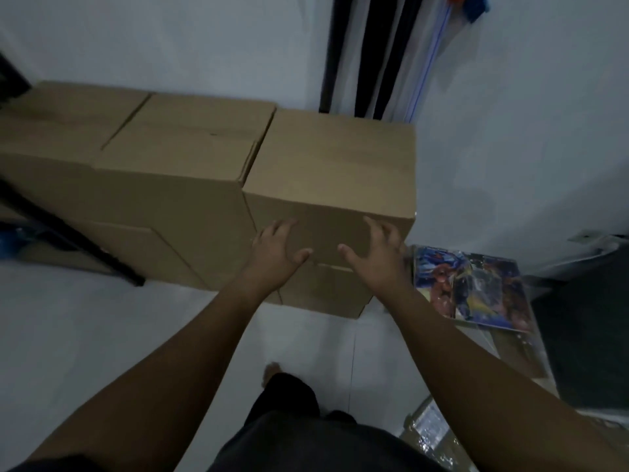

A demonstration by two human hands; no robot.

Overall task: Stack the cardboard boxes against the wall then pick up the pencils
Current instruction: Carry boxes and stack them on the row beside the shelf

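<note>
Our left hand (275, 250) and right hand (377, 255) press flat, fingers spread and gripping nothing, on the near face of the rightmost cardboard box (330, 158). It sits on a lower box (326, 294), with the wall (204, 46) at 12 o'clock. A middle box (183, 148) touches it at 9 o'clock, with a left box (68, 114) beyond. A colourful printed sheet (473, 287) lies on the floor (102, 335) at 3 o'clock.

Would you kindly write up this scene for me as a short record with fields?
row: brown cardboard boxes along the white wall
target: rightmost brown cardboard box, on top of a lower brown box
left hand: open, fingers spread on the target's front face
right hand: open, fingers spread on the same face
floor: colourful printed sheet in clear wrap, right of the boxes
pencils: none in view
</note>
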